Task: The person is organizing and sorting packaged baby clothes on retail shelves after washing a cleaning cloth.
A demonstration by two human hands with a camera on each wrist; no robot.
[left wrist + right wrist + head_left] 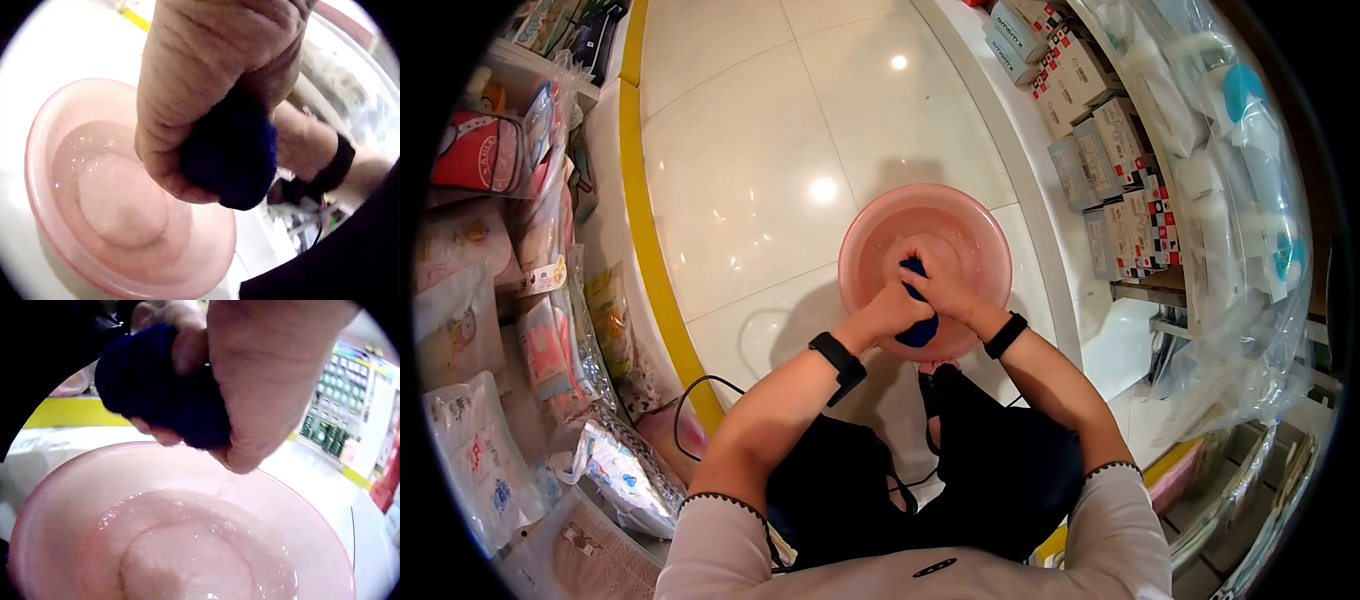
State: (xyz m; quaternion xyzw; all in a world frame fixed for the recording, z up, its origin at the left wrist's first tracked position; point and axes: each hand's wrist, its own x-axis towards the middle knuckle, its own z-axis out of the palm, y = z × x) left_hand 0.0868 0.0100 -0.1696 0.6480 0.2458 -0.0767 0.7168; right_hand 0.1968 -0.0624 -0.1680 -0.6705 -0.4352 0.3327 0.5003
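A bunched dark blue cloth [916, 331] is gripped by both hands above a pink basin [855, 232]. My left hand [892, 309] curls its fingers round the nearer part, and the cloth's rounded end bulges out below that fist in the left wrist view. Just beyond it, my right hand [940, 279] grips the other part of the cloth [162, 387]. The two hands are close together. Shallow clear water [187, 550] covers the basin's bottom, with ripples and bright glints on it.
The basin stands on a glossy tiled floor [740, 180] in front of the person's feet. Shelves with plastic-wrapped goods [480, 460] line the left, beside a yellow floor-edge strip [645, 240]. Stacked boxes [1120, 200] fill the right shelf. A black cable [683, 400] loops at the left.
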